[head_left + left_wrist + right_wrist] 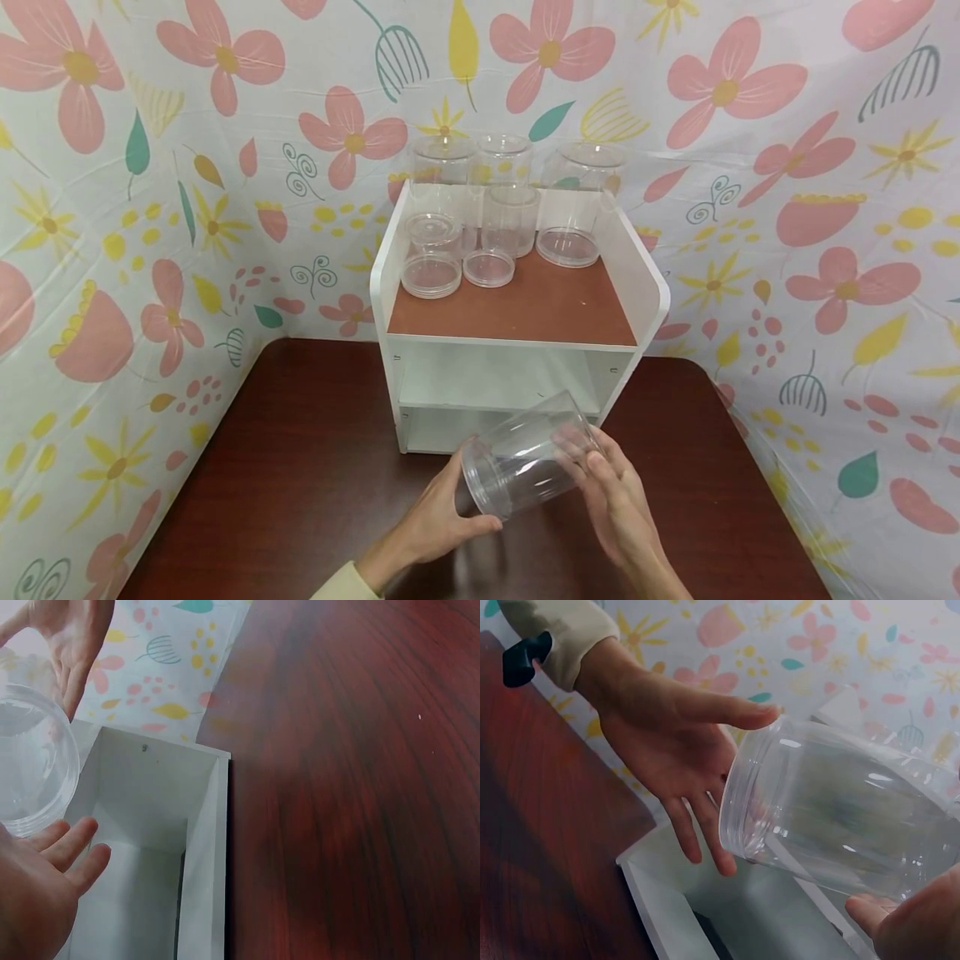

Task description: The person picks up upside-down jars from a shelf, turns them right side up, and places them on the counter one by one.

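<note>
A clear plastic jar is tilted in the air over the table, its ribbed lid end to the lower left. My right hand holds the other end, with fingers visible through the clear wall. At the lid end is my left hand, its thumb up at the lid's rim in the right wrist view and its fingers extended under it. From the left wrist, the jar's round end shows beside the left fingers.
A white shelf unit with a brown top board stands on the dark wood table. Several clear jars stand on its top, including a low jar near the front. A flower-patterned sheet hangs behind.
</note>
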Motion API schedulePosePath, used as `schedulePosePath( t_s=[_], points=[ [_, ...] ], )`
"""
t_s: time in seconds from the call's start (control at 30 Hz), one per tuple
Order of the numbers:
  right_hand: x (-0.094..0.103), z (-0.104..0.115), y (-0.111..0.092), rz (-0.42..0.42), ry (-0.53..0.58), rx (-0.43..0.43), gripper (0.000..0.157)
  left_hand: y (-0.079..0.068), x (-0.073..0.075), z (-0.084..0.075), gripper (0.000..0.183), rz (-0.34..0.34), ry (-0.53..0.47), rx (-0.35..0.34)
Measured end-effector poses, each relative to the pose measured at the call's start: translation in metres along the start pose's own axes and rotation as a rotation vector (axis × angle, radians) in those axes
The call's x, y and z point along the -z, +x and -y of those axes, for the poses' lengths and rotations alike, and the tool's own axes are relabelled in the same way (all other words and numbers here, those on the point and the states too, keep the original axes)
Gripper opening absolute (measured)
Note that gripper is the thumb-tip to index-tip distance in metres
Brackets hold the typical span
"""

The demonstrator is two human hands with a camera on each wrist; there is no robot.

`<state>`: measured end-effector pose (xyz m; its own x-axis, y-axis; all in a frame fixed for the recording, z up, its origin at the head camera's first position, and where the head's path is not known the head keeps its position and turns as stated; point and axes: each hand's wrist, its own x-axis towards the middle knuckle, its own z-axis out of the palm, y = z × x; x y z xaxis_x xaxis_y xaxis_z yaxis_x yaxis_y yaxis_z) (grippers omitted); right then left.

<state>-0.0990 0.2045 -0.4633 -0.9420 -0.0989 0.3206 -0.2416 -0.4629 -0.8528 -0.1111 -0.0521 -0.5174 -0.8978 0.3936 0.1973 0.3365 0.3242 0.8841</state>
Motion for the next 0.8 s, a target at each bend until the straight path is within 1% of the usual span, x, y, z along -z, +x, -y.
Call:
schedulePosePath(
  t_s=[0.17, 0.27, 0.33, 0.37, 0.5, 0.57, 0.63, 0.73, 0.8],
  points=[
    [-0.001, 0.003, 0.000, 0.010, -0.002, -0.024, 0.036, -0.001, 0.000, 0.000, 0.103, -0.043, -0.070, 0.001],
    [0.000, 0.005, 0.000, 0.007, -0.039, -0.045, 0.036, -0.002, 0.001, -0.001, 0.102, -0.068, -0.134, 0.005],
    [0.001, 0.008, -0.001, -0.025, -0.073, -0.054, 0.037, -0.003, 0.003, -0.002, 0.103, -0.077, -0.178, 0.002],
    [0.001, 0.010, -0.001, -0.047, -0.101, -0.055, 0.037, -0.003, 0.005, -0.002, 0.104, -0.079, -0.198, -0.012],
    [0.004, 0.018, 0.002, -0.157, -0.182, -0.034, 0.039, -0.005, 0.012, -0.004, 0.099, -0.087, -0.232, -0.090],
    [0.004, 0.024, 0.006, -0.220, -0.248, -0.035, 0.040, -0.006, 0.016, -0.006, 0.098, -0.100, -0.224, -0.116],
    [0.005, 0.031, 0.010, -0.289, -0.342, -0.062, 0.043, -0.008, 0.021, -0.007, 0.099, -0.113, -0.209, -0.113],
    [0.007, 0.040, 0.016, -0.378, -0.509, -0.133, 0.050, -0.010, 0.027, -0.010, 0.105, -0.137, -0.176, -0.061],
    [0.010, 0.043, 0.021, -0.413, -0.614, -0.154, 0.055, -0.011, 0.031, -0.011, 0.106, -0.145, -0.149, -0.054]
  ],
)
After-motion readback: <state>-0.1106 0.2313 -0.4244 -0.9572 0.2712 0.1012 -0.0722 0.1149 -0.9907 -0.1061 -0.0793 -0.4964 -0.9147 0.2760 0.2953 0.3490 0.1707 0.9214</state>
